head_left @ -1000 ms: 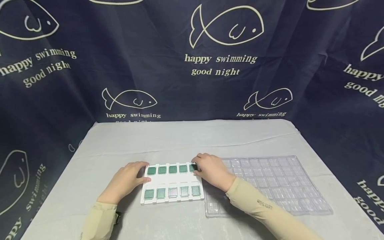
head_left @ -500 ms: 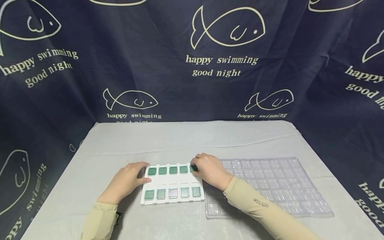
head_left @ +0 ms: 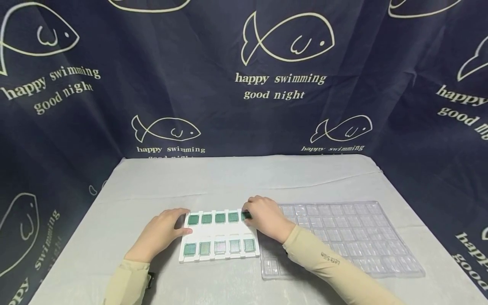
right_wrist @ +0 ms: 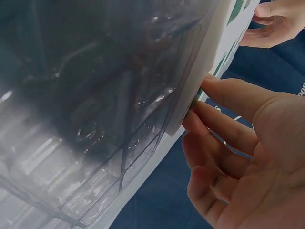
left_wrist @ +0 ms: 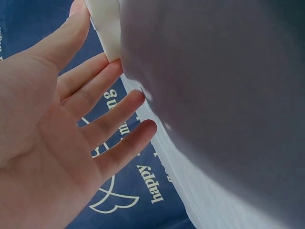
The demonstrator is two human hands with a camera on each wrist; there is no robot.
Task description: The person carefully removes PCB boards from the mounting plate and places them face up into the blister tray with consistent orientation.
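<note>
Seen from here, the white tray point(head_left: 206, 231) parallels the counter's point(head_left: 244, 178) far edge, right hand point(head_left: 268, 217) pinching its far-corner green board point(head_left: 247, 215), left hand's point(head_left: 157, 234) grip spread against the opposite end.

l hand point(head_left: 157, 234): fingers point(left_wrist: 114, 114) mostly straight, spread. r hand point(head_left: 268, 217): fingers bent, pinching vs thumb point(right_wrist: 236, 93).

top-right green board point(head_left: 247, 215): partly behind right hand point(head_left: 267, 217) | right sleeve point(head_left: 331, 262): cut off below
</note>
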